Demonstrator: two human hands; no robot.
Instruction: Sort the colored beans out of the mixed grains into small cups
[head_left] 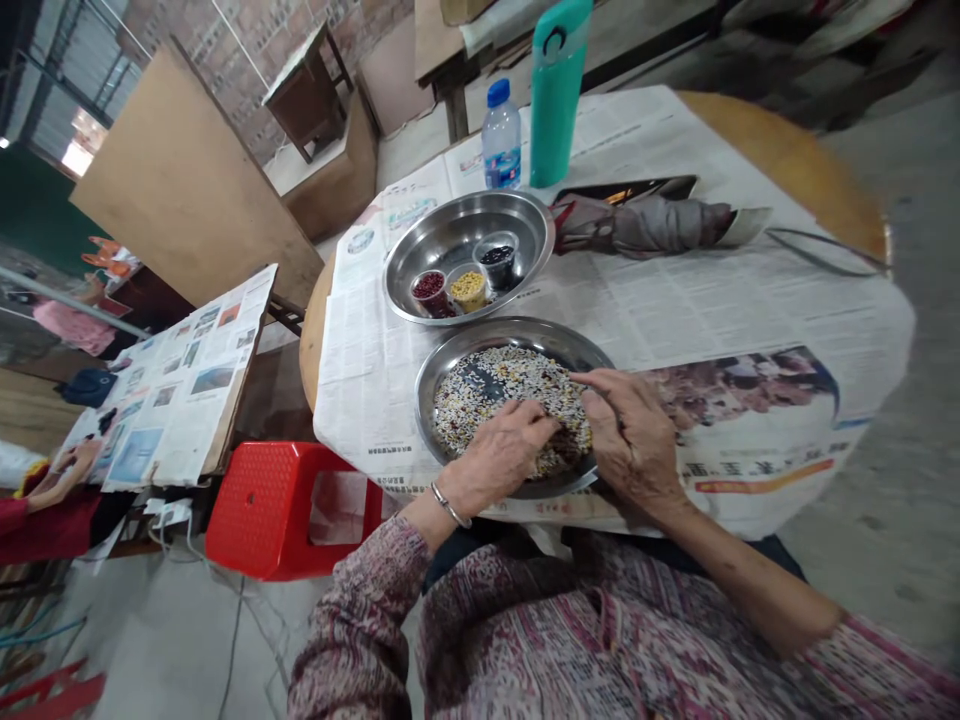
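1. Mixed grains (480, 400), white rice with some red and dark beans, lie spread in a thin layer on a near steel plate (517, 335).
2. The left hand (499, 455), with a metal bangle (450, 506) at the wrist, rests loosely on the grains and is not clenched.
3. The right hand (630, 435) is open and touches the right part of the grains. It grasps nothing that I can see.
4. Farther away, a steel bowl (465, 215) holds three small cups: red beans (430, 290), yellow grains (469, 291) and black seeds (497, 262).
5. Newspaper (712, 320) covers the round table (780, 160), under both steel containers.
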